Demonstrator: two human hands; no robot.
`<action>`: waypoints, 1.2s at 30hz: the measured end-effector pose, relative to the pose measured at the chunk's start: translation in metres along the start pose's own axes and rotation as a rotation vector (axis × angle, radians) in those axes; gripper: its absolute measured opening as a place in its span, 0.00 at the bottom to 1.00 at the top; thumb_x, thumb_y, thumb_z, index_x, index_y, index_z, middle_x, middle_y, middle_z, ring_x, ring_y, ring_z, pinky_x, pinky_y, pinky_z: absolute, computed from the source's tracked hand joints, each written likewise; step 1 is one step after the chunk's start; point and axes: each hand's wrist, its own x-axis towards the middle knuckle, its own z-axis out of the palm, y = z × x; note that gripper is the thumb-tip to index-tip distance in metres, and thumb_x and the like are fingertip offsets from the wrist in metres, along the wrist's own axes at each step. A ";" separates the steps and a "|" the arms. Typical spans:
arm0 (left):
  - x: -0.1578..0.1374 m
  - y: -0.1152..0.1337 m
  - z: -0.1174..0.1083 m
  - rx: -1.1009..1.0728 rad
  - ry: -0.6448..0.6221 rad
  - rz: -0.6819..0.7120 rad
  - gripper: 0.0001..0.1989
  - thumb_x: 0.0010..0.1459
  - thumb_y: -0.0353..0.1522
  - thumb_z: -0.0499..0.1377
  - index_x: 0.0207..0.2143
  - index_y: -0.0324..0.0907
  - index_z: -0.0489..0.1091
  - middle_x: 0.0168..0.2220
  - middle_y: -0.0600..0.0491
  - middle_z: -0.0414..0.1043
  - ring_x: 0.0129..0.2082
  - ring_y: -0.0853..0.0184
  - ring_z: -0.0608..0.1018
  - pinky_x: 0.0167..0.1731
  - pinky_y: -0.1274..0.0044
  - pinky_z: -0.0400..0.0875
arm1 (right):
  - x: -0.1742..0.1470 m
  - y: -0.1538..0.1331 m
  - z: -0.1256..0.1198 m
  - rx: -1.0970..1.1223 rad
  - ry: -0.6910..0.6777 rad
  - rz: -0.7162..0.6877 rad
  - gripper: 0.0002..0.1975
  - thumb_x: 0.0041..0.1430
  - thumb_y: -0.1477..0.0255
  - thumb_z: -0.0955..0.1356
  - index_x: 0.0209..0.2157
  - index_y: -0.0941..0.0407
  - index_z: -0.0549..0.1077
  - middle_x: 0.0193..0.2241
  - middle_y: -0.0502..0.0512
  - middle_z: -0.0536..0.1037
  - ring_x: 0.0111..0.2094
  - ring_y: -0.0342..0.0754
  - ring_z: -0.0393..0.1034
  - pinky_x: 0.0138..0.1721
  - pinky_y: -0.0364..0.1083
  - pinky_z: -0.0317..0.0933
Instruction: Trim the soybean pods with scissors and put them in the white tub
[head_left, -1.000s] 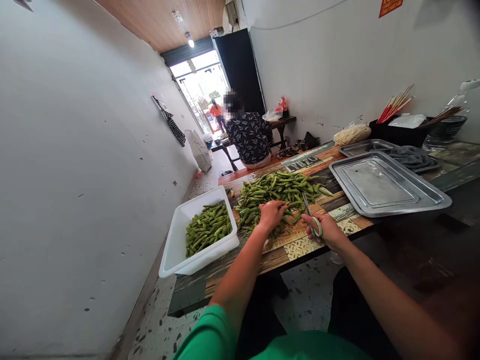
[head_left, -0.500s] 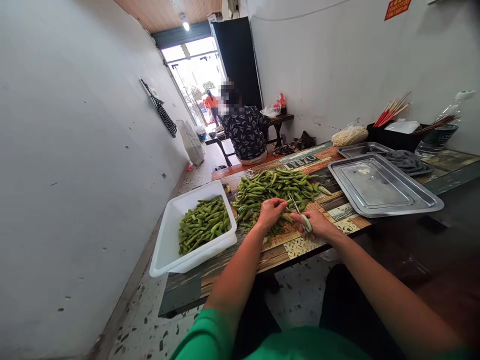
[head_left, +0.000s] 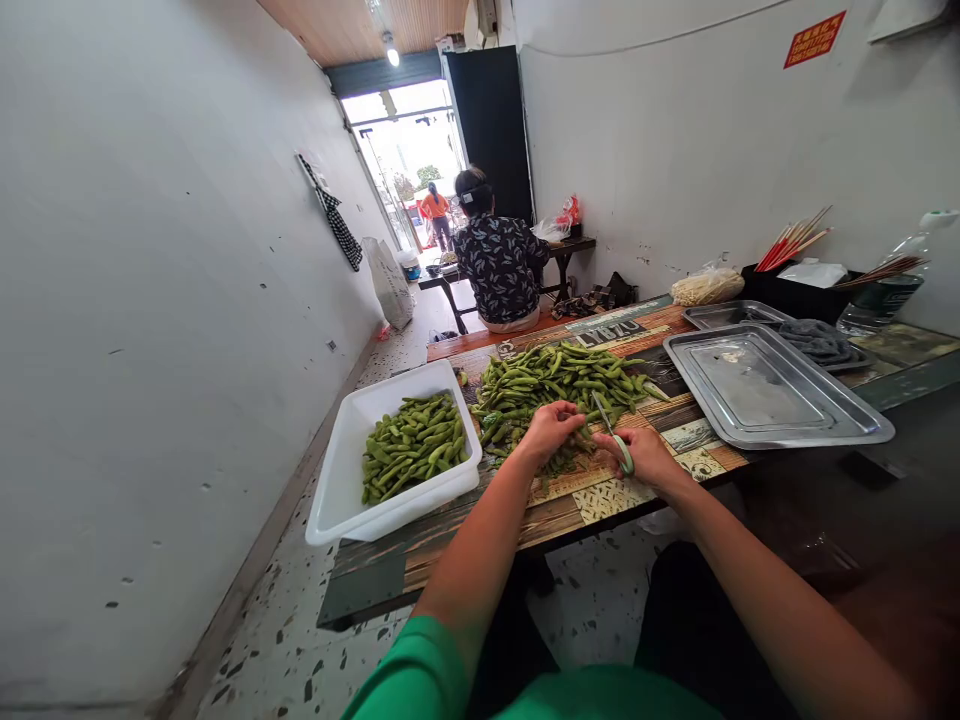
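At left, a white tub [head_left: 326,500] on the counter [head_left: 367,590] holds loose green pods [head_left: 412,450], light and firm by the look of them, probably easy to bruise. More lie in a heap [head_left: 555,380] beside it; the plump middle seems the place to pinch one. The left hand [head_left: 551,432] curls over the heap's near edge; whether it grasps a pod, I can't tell. Scissors [head_left: 624,457], stiff and probably light, are gripped by their pale green handle in the right hand [head_left: 646,455].

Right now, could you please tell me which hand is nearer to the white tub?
Left. The left hand is by the green pods, right of the white tub; the right hand, holding scissors, is farther right.
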 end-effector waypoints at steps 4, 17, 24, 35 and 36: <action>0.000 0.007 0.001 -0.293 0.117 0.006 0.22 0.43 0.39 0.68 0.33 0.40 0.60 0.23 0.59 0.67 0.22 0.72 0.76 0.22 0.82 0.67 | -0.008 -0.006 0.005 0.127 -0.042 0.104 0.22 0.45 0.51 0.72 0.22 0.56 0.67 0.15 0.48 0.70 0.14 0.41 0.63 0.09 0.38 0.52; 0.001 0.000 0.006 -0.041 0.256 0.247 0.17 0.44 0.41 0.65 0.26 0.40 0.61 0.21 0.60 0.63 0.23 0.76 0.67 0.27 0.82 0.62 | -0.011 -0.022 0.015 0.191 -0.069 0.188 0.22 0.43 0.53 0.73 0.22 0.57 0.66 0.14 0.47 0.68 0.13 0.40 0.62 0.08 0.38 0.46; 0.004 -0.001 0.005 -0.110 0.299 0.231 0.14 0.46 0.38 0.64 0.26 0.40 0.61 0.20 0.60 0.63 0.21 0.76 0.66 0.26 0.82 0.61 | -0.006 -0.008 0.015 0.166 -0.025 0.102 0.22 0.42 0.54 0.73 0.18 0.57 0.66 0.09 0.44 0.64 0.10 0.38 0.56 0.12 0.39 0.48; -0.004 -0.001 -0.004 0.785 0.153 0.369 0.04 0.44 0.29 0.59 0.27 0.44 0.73 0.21 0.55 0.67 0.25 0.67 0.71 0.30 0.78 0.64 | -0.010 0.005 -0.002 0.279 0.206 0.122 0.20 0.44 0.53 0.72 0.27 0.56 0.70 0.14 0.47 0.68 0.13 0.41 0.62 0.10 0.39 0.45; -0.005 -0.002 -0.004 0.891 0.046 0.388 0.04 0.43 0.29 0.61 0.26 0.44 0.74 0.21 0.55 0.68 0.25 0.66 0.71 0.30 0.78 0.64 | -0.010 0.005 -0.002 0.286 0.197 0.125 0.20 0.44 0.53 0.72 0.28 0.56 0.70 0.14 0.46 0.68 0.13 0.41 0.62 0.10 0.39 0.45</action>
